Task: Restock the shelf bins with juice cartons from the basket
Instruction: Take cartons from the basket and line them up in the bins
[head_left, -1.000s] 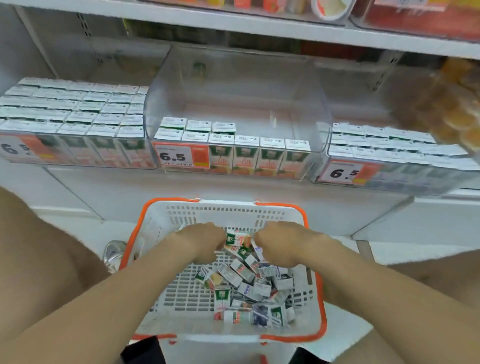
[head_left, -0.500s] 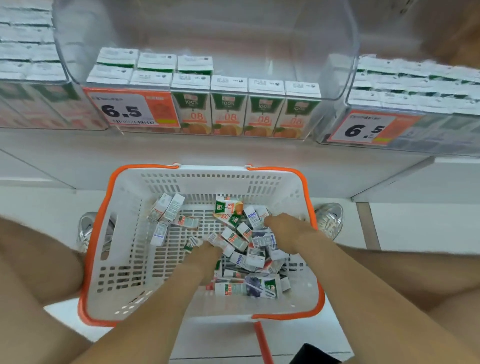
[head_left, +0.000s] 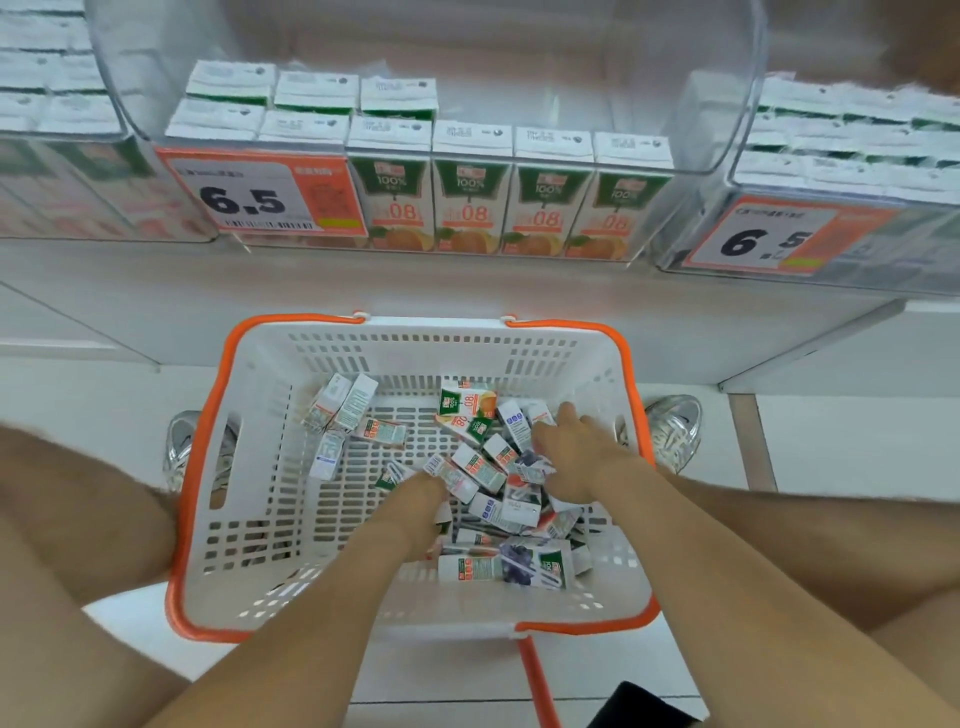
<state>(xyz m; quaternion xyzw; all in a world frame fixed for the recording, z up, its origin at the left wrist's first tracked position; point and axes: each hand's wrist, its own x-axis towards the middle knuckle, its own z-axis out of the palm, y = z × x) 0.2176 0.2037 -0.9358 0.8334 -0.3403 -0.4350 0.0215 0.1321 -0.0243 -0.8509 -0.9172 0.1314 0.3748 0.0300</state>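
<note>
1. Left hand reaches down into a heap of small juice cartons. Its fingertips are buried among them, so it cannot be told whether it has hold of one.
2. Right hand lies palm-down on the right side of the same heap, fingers loosely spread and touching the cartons, clasping nothing.
3. Both hands are inside a white perforated plastic basket with an orange rim, which sits on the pale tiled floor between the person's bare legs.
4. An orange-printed carton lies face-up at the heap's far edge. A purple-printed carton lies on its side by the basket's near wall, and a few stray cartons lie apart at the left.
5. A silver trainer shows just beside the basket's right wall.
6. On the white shelf above, a clear plastic bin holds upright orange juice cartons, with a front row across its width and more behind at the left. An orange-and-white price tag on its front reads 6.5.
7. Neighbouring bins at left and right are packed with cartons.
</note>
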